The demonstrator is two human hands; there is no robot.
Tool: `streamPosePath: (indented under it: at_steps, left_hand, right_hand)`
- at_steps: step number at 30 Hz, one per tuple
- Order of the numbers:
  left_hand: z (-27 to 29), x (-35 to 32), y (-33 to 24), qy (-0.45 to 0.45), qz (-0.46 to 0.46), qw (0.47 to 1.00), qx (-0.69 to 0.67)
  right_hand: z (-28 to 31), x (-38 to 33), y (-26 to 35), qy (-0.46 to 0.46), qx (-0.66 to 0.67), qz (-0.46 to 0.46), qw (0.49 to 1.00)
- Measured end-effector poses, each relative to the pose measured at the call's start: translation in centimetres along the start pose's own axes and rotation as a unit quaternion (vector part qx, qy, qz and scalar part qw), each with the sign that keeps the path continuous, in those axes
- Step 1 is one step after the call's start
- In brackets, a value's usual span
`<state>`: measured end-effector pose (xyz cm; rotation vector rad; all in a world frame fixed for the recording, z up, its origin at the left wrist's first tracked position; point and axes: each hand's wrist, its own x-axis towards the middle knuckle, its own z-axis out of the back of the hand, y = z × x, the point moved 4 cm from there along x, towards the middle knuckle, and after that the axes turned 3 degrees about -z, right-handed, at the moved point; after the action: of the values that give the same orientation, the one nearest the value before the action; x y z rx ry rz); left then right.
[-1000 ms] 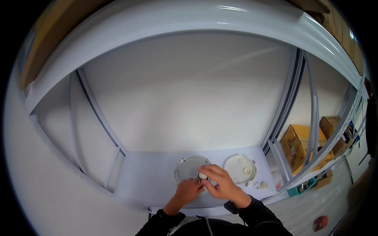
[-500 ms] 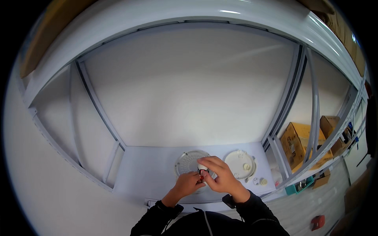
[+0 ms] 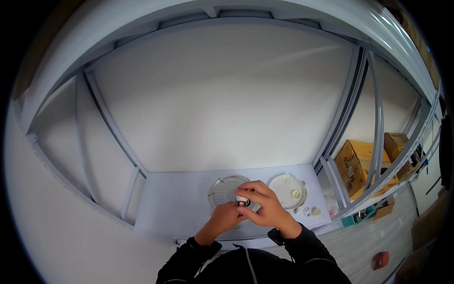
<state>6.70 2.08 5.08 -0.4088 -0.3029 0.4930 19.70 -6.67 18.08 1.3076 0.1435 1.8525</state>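
Both hands meet over the shelf around a small container (image 3: 242, 202) with a white top and a dark and red side. My right hand (image 3: 267, 206) is closed on it, fingers over the white top and thumb at its near side. My left hand (image 3: 224, 218) is closed on its lower part, which the fingers mostly hide. Beneath the hands lies a clear, ribbed round dish (image 3: 218, 191), partly covered by them. A white round plate (image 3: 280, 191) lies to its right, carrying a small cream round piece (image 3: 295, 194).
Right of the plate are a small white disc (image 3: 307, 211) and another cream piece (image 3: 316, 212). Grey metal posts (image 3: 341, 106) frame the white shelf (image 3: 175, 194). Cardboard boxes (image 3: 362, 163), a teal basket (image 3: 350, 221) and a red object (image 3: 380, 260) lie beyond on the right.
The container has tipped so that less of its red lower part shows. My left fingers have drawn in closer beneath it. The whole view has shifted slightly.
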Motion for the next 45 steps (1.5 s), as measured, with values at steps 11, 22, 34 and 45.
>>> streamPosePath:
  at_steps: [11, 22, 34, 45]
  left_hand:
    - [0.5, 0.0, -0.6, -0.022, -0.013, 1.0, -0.016]
    - [-0.2, -0.2, -0.1, -0.062, -0.029, 0.996, -0.059]
    - [-1.1, -0.5, 0.7, -0.074, -0.057, 0.993, -0.074]
    - [-1.0, -0.6, 0.5, -0.1, -0.069, 0.99, -0.075]
  right_hand:
    - [0.1, 0.1, -0.6, 0.011, 0.049, -0.035, 0.998]
    - [-0.3, -0.3, -1.2, 0.003, 0.051, -0.034, 0.998]
    - [-0.3, -0.7, -1.2, 0.006, 0.029, -0.04, 0.999]
    - [-0.3, -1.2, -1.2, 0.005, 0.016, -0.063, 0.998]
